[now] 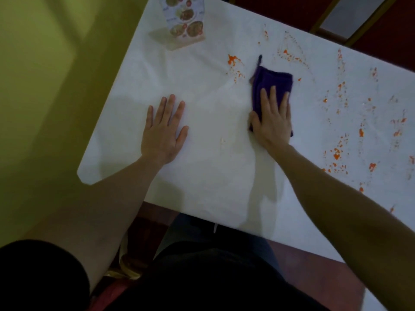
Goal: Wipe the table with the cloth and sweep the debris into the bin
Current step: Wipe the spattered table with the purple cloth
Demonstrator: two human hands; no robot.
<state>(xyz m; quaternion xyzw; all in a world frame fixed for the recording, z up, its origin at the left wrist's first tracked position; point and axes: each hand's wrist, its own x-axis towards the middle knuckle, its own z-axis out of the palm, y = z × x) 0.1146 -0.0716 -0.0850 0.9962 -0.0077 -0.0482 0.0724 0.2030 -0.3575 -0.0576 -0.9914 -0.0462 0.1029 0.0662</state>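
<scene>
Wall: flat yellow-green wall (45, 86) filling the left of the frame.
Furniture: dark red chair with gold-coloured frame (350, 21), upper right.
Floor: reddish-brown floor (303, 252), lower centre.
Light: dim, soft shadows.

On the table (202, 176), the left hand (162, 131) lies flat, left of the right hand (272, 122) atop the cloth (269, 84). A menu stand (179, 23) stands behind; stains (336, 153) spread right.
</scene>
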